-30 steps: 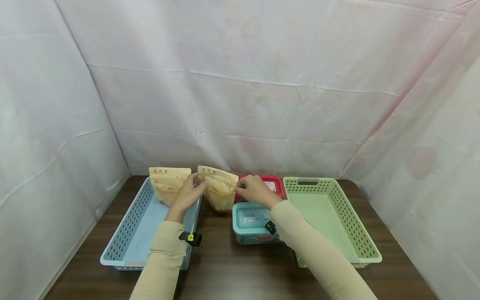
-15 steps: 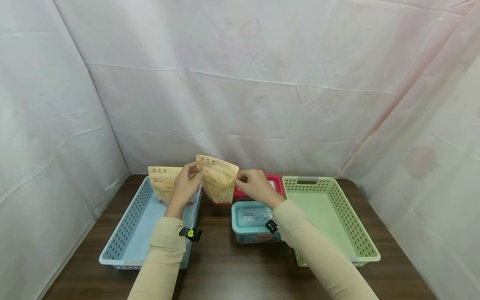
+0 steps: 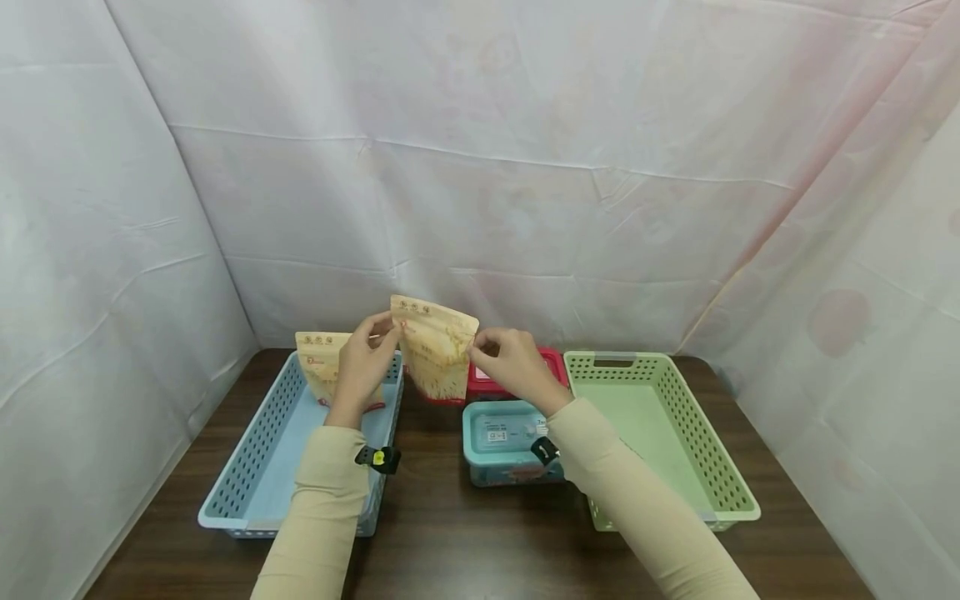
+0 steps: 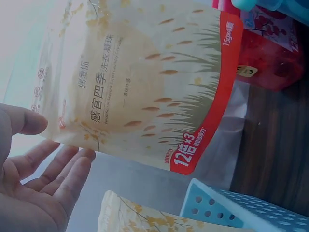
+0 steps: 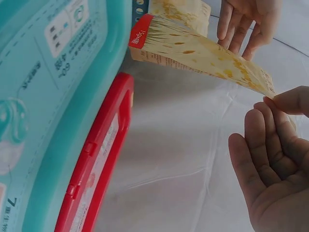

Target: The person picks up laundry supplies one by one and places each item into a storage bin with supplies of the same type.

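Note:
A cream-and-yellow laundry capsule pouch [image 3: 433,350] with a red bottom band hangs raised, slightly tilted, behind the table's middle. My left hand [image 3: 365,360] holds its left edge near the top, thumb and fingers at the edge [image 4: 53,169]. The right hand [image 3: 513,364] pinches the upper right edge between thumb and forefinger [image 5: 280,159]. A second, similar pouch [image 3: 320,364] stands in the back of the blue basket [image 3: 258,462], partly hidden by my left hand. Below my right hand are a teal lidded box [image 3: 498,446] and, behind it, a red lidded box [image 3: 557,367].
A green basket [image 3: 645,425] stands on the right of the dark wooden table [image 3: 450,542]. Pale cloth [image 3: 480,167] hangs behind and on both sides. The teal box sits close to the green basket's left wall.
Both hands have lifted the pouch from in front of the red box, raising it upward. The second pouch, boxes and baskets stay in place.

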The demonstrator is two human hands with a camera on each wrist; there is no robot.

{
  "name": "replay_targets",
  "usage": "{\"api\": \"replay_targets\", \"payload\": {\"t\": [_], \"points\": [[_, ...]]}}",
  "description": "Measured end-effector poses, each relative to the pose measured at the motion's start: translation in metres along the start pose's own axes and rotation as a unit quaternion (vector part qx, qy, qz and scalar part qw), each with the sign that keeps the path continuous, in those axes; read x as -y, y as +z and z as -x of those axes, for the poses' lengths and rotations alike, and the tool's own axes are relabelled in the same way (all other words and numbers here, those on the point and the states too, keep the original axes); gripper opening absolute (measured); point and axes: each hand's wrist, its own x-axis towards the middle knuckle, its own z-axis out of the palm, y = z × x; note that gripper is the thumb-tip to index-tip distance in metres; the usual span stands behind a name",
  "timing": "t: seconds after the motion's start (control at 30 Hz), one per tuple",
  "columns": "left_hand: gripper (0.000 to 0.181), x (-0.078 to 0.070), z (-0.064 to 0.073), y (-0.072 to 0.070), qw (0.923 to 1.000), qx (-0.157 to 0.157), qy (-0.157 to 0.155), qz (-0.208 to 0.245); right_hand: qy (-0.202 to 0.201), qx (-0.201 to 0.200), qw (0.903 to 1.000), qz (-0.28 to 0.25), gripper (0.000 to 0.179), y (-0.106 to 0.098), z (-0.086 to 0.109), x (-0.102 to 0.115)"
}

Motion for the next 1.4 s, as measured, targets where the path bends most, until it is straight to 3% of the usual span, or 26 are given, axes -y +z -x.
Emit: {"api": "replay_targets", "payload": {"t": [0.5, 0.83, 1.0, 1.27, 1.4], "points": [[0.033, -0.002, -0.003, -0.004, 0.9955, -0.083, 0.044, 0.009, 0.005, -0.006, 0.9993, -0.035, 0.013, -0.006, 0.000, 0.007], [0.029, -0.003, -0.003, -0.002, 0.9925, -0.107, 0.059, 0.007, 0.015, -0.013, 0.9988, -0.046, 0.014, -0.008, -0.001, 0.006], [0.029, -0.002, -0.002, -0.003, 0.9934, -0.102, 0.050, 0.014, 0.019, -0.019, 0.9984, -0.050, 0.014, -0.009, -0.001, 0.004], [0.044, -0.001, 0.002, -0.005, 0.9958, -0.063, -0.027, 0.061, 0.043, -0.021, 0.9967, -0.066, 0.016, -0.010, -0.002, -0.001], [0.049, -0.001, 0.005, -0.006, 0.9938, -0.040, -0.045, 0.093, 0.054, -0.013, 0.9947, -0.087, 0.019, -0.009, -0.002, -0.005]]}}
